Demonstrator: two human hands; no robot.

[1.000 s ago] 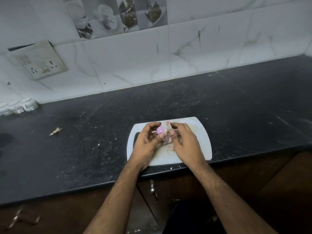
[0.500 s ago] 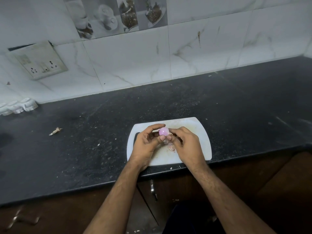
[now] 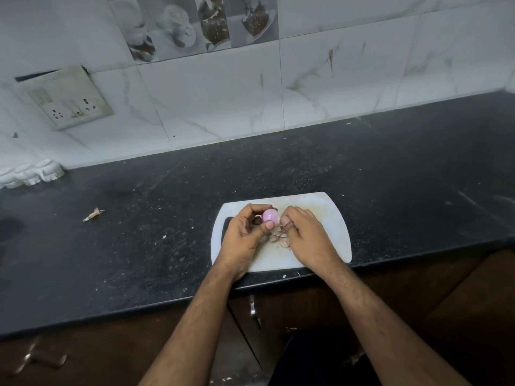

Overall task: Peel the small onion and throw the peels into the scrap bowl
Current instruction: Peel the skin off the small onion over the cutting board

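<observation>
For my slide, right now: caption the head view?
Left hand holds peeled pink onion over white cutting board; right hand beside.

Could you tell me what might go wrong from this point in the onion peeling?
The onion is held only by fingertips of the left hand, so it could slip out. Peels are piling on the board, and no scrap bowl is in view, so they may scatter onto the counter, where one scrap already lies.

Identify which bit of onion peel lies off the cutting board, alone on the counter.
The dry peel scrap far to the left on the black counter. The other peels sit heaped on the white cutting board between the hands.
</observation>
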